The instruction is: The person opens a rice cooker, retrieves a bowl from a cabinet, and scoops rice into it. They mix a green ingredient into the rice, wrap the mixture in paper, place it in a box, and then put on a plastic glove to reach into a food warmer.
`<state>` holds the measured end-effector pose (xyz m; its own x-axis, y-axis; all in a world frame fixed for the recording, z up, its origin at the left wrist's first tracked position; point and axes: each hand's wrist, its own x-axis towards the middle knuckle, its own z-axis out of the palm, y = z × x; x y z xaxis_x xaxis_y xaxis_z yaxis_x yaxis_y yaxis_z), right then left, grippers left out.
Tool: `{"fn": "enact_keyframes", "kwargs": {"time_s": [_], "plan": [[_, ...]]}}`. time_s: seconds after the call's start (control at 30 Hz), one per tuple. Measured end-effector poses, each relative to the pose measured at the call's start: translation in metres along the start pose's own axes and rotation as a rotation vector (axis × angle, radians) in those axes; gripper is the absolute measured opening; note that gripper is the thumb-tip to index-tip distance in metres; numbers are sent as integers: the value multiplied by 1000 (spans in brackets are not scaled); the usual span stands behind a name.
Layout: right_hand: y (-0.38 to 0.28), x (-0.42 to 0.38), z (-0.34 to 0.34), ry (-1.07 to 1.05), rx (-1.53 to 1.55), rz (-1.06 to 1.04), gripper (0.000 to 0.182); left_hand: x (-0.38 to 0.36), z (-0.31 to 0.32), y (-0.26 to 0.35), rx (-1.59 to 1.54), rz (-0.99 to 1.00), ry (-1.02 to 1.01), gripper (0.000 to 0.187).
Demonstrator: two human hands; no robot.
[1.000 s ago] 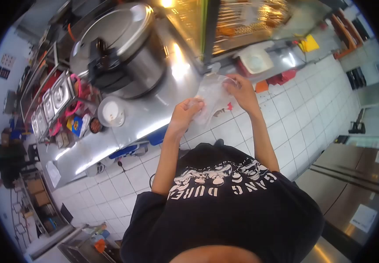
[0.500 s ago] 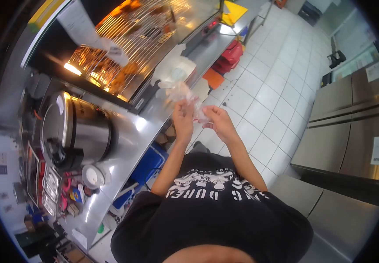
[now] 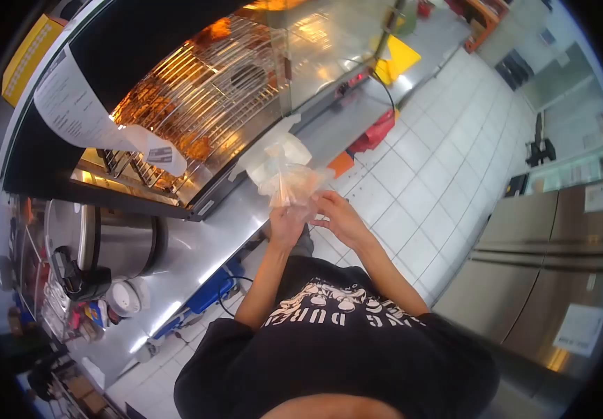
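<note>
Thin clear plastic, which looks like a disposable glove (image 3: 293, 183), covers the fingers of my left hand (image 3: 287, 225). Those fingers seem stretched out inside it, blurred by the film. My right hand (image 3: 341, 220) pinches the plastic's lower edge between thumb and fingers, close to the left wrist. Just beyond both hands, a white open takeaway box (image 3: 284, 150) lies on the steel counter (image 3: 228, 222), partly hidden behind the plastic.
A lit warming cabinet (image 3: 207, 202) with fried food (image 3: 193, 146) on racks stands at the left, a paper receipt (image 3: 81, 105) hanging on it. Nearer are a large steel cooker (image 3: 123, 241) and a white bowl (image 3: 124, 299). Steel refrigerators (image 3: 511, 258) line the right.
The plastic has gone from bunched between both hands to spread over my left hand. My right hand has moved down slightly. The view has shifted, bringing the cabinet nearer.
</note>
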<state>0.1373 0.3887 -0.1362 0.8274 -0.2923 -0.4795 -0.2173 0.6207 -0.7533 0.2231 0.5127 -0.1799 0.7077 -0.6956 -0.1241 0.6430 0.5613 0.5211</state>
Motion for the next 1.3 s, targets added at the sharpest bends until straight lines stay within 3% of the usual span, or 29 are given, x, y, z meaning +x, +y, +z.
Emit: {"fn": "enact_keyframes", "kwargs": {"time_s": [0.13,0.17,0.23,0.3,0.37,0.43,0.5,0.53,0.6,0.67,0.77,0.83,0.97,1.03,1.07,1.17,1.23,1.27,1.3], "plan": [[-1,33,-33,-168,-46,106,22,27,-24,-4,-207,-39,-121,48],[-5,38,-34,-219,-46,64,20,25,-7,-2,-203,-27,-105,48],[-44,31,-17,-201,61,17,18,40,20,4,-14,219,115,46],[-49,39,-45,-195,-158,-43,25,41,-11,-2,-30,197,113,39],[-61,44,-61,-158,-172,-61,21,37,-12,-6,550,14,440,34],[-76,63,-82,-112,-571,-253,11,34,22,-7,721,95,523,42],[-88,62,-83,-105,-509,-274,12,25,74,-22,1305,558,787,47],[-90,63,-93,-119,-615,-259,13,23,85,-29,1424,522,702,55],[-102,67,-93,-173,-703,-264,16,24,121,-50,1415,377,402,50],[-100,70,-96,-230,-601,-278,16,35,127,-81,1423,400,373,40],[-95,79,-109,-284,-464,-285,17,32,123,-97,1498,365,452,29],[-107,72,-119,-198,-759,-173,17,29,130,-110,1464,353,491,22],[-109,77,-134,-117,-842,-263,22,46,146,-123,1547,366,382,19],[-114,74,-131,-187,-269,-233,29,51,141,-129,1611,424,416,13],[-119,72,-133,-197,-272,-236,29,51,140,-127,1611,433,424,13],[-132,71,-144,-259,-512,-92,26,46,144,-126,1614,463,417,10],[-123,85,-148,-241,-795,-241,26,46,147,-129,1433,348,409,14],[-124,89,-148,-255,-805,-257,26,47,146,-129,1395,291,476,26],[-124,92,-147,-163,-772,-390,28,47,142,-129,1393,316,483,26]]}}
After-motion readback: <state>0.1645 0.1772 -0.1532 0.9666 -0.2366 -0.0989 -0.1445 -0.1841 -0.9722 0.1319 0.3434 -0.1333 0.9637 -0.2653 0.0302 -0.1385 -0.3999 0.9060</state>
